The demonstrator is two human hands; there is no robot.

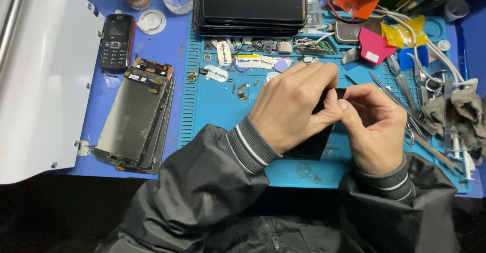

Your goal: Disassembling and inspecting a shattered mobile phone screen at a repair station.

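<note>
Leftmost, a stack of stripped phone screens point(134, 119) lies on the blue table; razor blades point(217, 63) rest on the teal work mat point(223, 106). Centre, the left hand point(291, 106) and right hand point(372, 126) pinch a thin black panel point(318, 140) between closed fingertips above the mat. Bending it too hard could crack it. It looks flat, dark and matte, largely hidden by the fingers.

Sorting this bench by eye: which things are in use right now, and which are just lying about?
In use:
left hand
right hand
black flat panel, gripped by both hands
blue mat beneath

Lying about:
old keypad phone
cracked screens
razor blades
tweezers
grey rag
</note>
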